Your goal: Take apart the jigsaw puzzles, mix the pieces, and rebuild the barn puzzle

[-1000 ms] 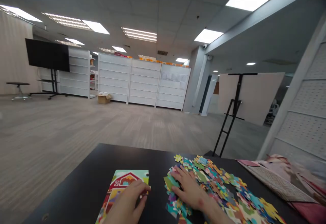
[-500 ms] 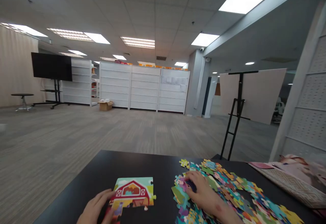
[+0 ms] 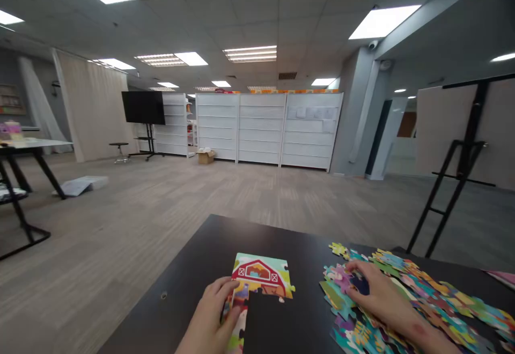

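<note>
A partly joined jigsaw puzzle (image 3: 263, 276) with a red barn lies on the black table. Its joined pieces also run down the left side toward me. My left hand (image 3: 213, 314) rests at that left edge, thumb and fingers apart, with the fingertips touching the puzzle. To the right spreads a heap of loose jigsaw pieces (image 3: 362, 332) in many colours. Over the heap's near-left part is my right hand (image 3: 382, 297), its thumb and fingers curved and apart, touching pieces near a pink-purple one (image 3: 340, 278). No piece is visibly lifted.
The black table (image 3: 193, 268) has a small round hole at left. A yellow-green piece (image 3: 338, 249) lies at the heap's far edge. Beyond stand an easel (image 3: 454, 166), white shelves (image 3: 257, 128), a cardboard box (image 3: 206, 156), a screen on a stand (image 3: 144, 108) and another table (image 3: 44, 144).
The camera has turned left, so everything sits further right in the picture and another table shows at left. Both hands stay in nearly the same places on the puzzle and heap.
</note>
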Available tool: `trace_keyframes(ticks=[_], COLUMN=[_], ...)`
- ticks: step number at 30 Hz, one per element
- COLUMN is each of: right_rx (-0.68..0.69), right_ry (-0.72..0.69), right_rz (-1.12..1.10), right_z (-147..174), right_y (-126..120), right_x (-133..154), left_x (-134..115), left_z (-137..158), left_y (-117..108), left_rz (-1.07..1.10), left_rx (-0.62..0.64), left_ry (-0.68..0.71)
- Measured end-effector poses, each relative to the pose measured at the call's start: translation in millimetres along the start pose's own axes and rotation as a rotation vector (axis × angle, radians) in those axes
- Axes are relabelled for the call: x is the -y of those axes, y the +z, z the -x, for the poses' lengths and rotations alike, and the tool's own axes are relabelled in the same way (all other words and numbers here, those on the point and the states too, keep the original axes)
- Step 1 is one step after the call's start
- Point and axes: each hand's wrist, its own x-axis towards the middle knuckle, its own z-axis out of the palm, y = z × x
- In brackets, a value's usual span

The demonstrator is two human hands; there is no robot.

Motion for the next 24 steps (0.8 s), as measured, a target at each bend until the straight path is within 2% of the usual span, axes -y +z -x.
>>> trace_keyframes(ticks=[8,15,20,24], right_rx=[-0.114,-0.122,-0.131,-0.14], right_ry=[0.168,0.218,0.262,0.205], right_rz=[0.023,0.081,0.213,0.314], right_z=[5.3,0.1,-0.6,8.0], right_y=[-16.0,-15.5,-20.6,-26.6], right_x=[-14.0,-36.5,-49.5,-35.4], left_x=[12.5,11.6,20.6,15.1], left_z=[-0.2,3.8,3.5,5.1], left_y=[4.9,-13.9,4.8,18.3], left_rz=[-0.029,0.074,-0.038,-0.119], left_rx=[0.036,0.001,-0.034,-0.043], left_ry=[0.065,0.022,0.047,-0.012])
